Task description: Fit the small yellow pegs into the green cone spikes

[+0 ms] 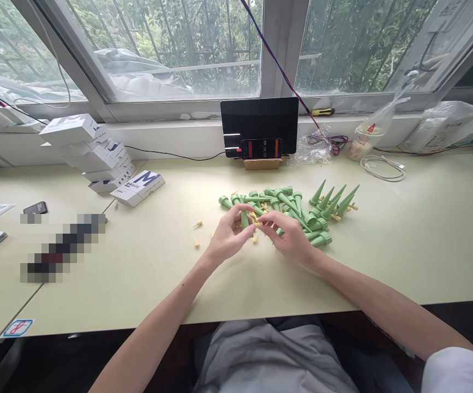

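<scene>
My left hand (228,234) is closed around a green plastic cone-shaped spike (244,220) over the middle of the table. Close against it, my right hand (289,234) pinches a small yellow plastic nozzle (256,224); the fingertips partly cover it, and I cannot tell whether it touches the spike. Just beyond both hands lies a heap of green spikes (297,203) with ridged caps, some yellow pieces among them. To the right, several green spikes with yellow pieces (338,203) are grouped with their points up. A loose yellow nozzle (197,243) lies left of my left hand.
At the back, a phone (261,148) showing a timer leans on a black tablet (261,117). White boxes (93,147) are stacked at left, one box (138,188) beside them. A bagged cup (363,143) and a coiled cable (382,168) are at back right.
</scene>
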